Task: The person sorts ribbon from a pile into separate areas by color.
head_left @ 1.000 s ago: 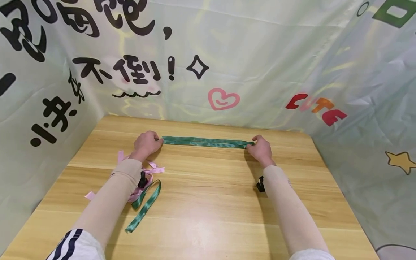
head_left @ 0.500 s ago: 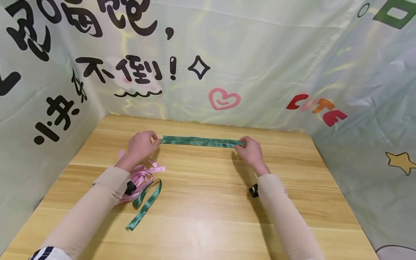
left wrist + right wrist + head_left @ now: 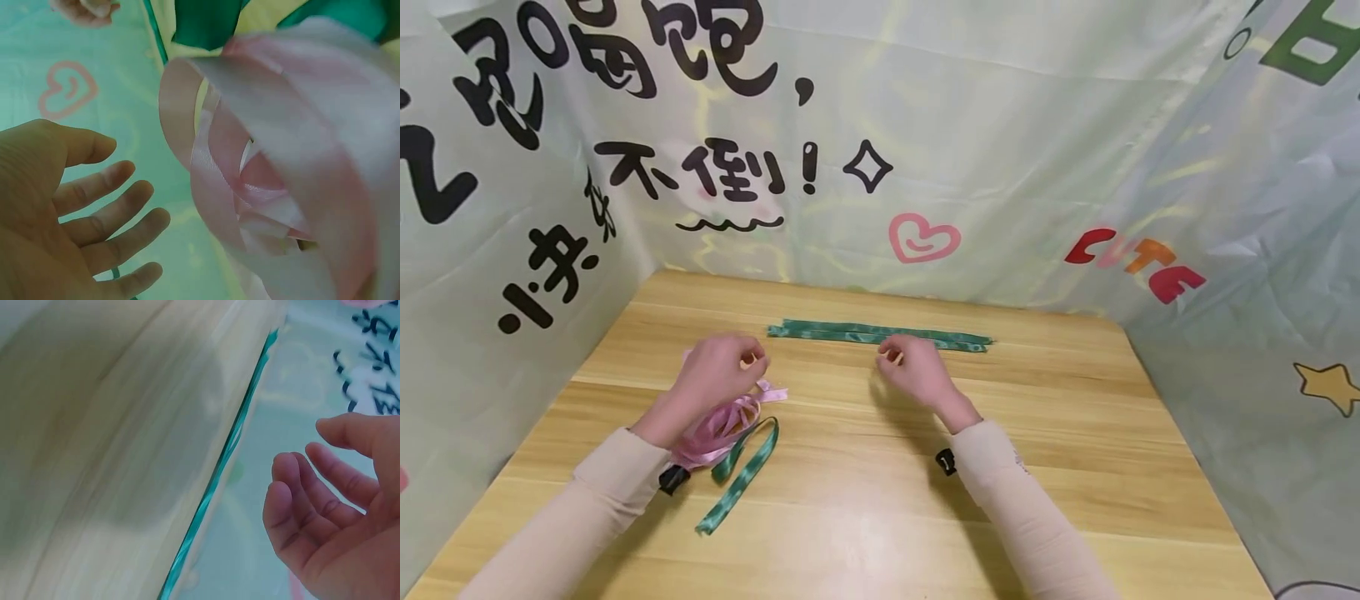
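Observation:
Two green satin ribbons (image 3: 835, 332) lie side by side across the back of the wooden table (image 3: 1075, 467). My right hand (image 3: 917, 368) hovers in front of their right half, fingers loosely curved and holding nothing. Above a tangled heap of pink ribbon (image 3: 718, 433) on the left is my left hand (image 3: 718, 367), its fingers relaxed and spread in the left wrist view. The pink loops (image 3: 275, 156) fill much of that view beside the fingers. A third green ribbon (image 3: 741, 483), folded into a loop, rests against the pink heap's right side.
A pale printed cloth (image 3: 1000, 125) with black characters, a pink heart and a star rises behind the table and along both sides. Black wrist cameras (image 3: 946, 462) sit under both forearms, the left one (image 3: 673, 479) low beside the pink ribbon.
Both hands have let go of the ends of the green ribbons, which now lie flat. The right hand has moved left and toward me; the left has drawn back over the pink heap.

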Available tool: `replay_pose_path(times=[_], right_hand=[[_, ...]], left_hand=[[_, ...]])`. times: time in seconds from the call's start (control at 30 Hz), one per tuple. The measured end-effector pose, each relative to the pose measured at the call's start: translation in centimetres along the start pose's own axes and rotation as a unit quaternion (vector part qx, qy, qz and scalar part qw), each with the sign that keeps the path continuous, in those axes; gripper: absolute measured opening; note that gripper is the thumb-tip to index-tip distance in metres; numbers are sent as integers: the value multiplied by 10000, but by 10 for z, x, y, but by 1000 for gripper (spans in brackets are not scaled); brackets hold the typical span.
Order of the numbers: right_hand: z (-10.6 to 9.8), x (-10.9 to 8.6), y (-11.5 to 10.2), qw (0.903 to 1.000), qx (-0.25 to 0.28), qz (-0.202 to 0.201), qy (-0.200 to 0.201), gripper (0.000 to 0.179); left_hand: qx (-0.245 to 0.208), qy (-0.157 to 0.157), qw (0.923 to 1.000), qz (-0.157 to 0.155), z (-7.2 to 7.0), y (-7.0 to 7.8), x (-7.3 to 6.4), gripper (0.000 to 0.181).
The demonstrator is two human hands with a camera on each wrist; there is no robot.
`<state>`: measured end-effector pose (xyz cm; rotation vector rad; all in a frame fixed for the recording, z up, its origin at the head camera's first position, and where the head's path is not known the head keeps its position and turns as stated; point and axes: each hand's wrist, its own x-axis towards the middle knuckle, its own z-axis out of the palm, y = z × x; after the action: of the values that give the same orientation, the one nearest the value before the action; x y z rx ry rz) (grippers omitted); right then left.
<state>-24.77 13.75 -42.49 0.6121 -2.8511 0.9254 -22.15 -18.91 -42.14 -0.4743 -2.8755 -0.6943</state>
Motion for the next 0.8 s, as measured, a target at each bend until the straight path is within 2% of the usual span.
replay_pose_path(times=[0.23,0.37,0.47,0.57,0.8], right_hand=[[23,1,-33,9966,68,-486,-658,22],[37,-1,-50,9914,179,-762,-1049,24],[46,-2,-61,9869,145,-1067,-1202,23],[54,-4,-70,9830,88,-1320,-1270,24],[70,-7,-85,9770,58,-1480,-1533,25]], left_hand=[[112,-256,9987,431,-2,4,-22,13],[328,-150,9970,681,-1,5,-35,11],[406,-229,9963,727,0,7,-44,12],[423,-460,9958,672,2,9,-52,13],[572,-580,9948,615,8,10,-61,9]])
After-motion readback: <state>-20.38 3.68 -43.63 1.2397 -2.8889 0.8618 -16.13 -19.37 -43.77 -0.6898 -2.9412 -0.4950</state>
